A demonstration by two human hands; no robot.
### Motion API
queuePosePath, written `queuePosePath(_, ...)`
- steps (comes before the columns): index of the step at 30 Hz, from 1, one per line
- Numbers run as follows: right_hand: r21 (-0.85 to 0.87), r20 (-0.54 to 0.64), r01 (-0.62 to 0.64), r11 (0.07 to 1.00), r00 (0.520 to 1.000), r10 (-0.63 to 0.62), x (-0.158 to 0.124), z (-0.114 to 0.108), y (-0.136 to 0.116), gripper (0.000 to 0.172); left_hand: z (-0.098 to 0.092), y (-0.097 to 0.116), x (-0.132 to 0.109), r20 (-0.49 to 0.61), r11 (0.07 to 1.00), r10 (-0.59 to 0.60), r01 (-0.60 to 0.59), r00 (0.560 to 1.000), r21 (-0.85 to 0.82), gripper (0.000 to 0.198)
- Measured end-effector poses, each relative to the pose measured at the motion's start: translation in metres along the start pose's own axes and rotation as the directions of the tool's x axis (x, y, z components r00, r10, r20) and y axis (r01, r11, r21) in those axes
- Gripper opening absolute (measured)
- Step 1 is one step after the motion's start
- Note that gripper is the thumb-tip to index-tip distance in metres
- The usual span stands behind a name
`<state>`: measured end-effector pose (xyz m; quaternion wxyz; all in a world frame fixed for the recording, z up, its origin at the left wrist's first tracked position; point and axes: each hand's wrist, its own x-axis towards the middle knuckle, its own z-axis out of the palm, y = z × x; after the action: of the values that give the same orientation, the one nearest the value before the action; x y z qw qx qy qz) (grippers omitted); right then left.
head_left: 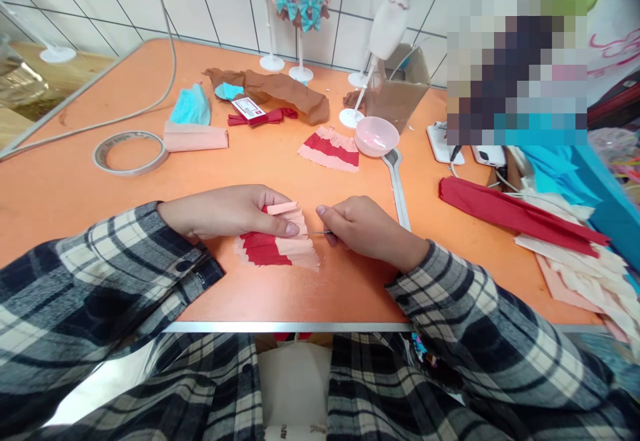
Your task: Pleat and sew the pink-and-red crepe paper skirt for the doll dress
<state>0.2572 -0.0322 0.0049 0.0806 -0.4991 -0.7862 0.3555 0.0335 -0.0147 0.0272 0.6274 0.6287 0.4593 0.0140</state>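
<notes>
orange table [345,294] | tape roll [157,161] | pink bowl [377,138] | brown paper [295,94] | phone [490,155], probably

light: bright and even across the table [345,297] | glare: pale sheen near its front edge | shadows: soft, faint around the tape roll [150,165] | focus: I can read folds in the pleated piece [267,249], needle [319,232] barely | edges: wide-angle stretch on the sleeves [465,301] | upper right: I get coarse pixel blocks [515,67]

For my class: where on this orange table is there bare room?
Bare: between the tape roll and left hand; between the right sleeve and the long red strip; between the held striped piece and the front edge. Crowded: around the pink bowl; far right.
</notes>
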Motion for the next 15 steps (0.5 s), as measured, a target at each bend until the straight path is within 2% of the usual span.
queuePosePath(15,-0.057,-0.002,0.058,0.997,0.998,-0.058,0.0028,0.0031,0.0028,0.058,-0.0037,-0.0082,0.0023,0.062,1.0,0.021,-0.02,0.998,-0.023,0.029)
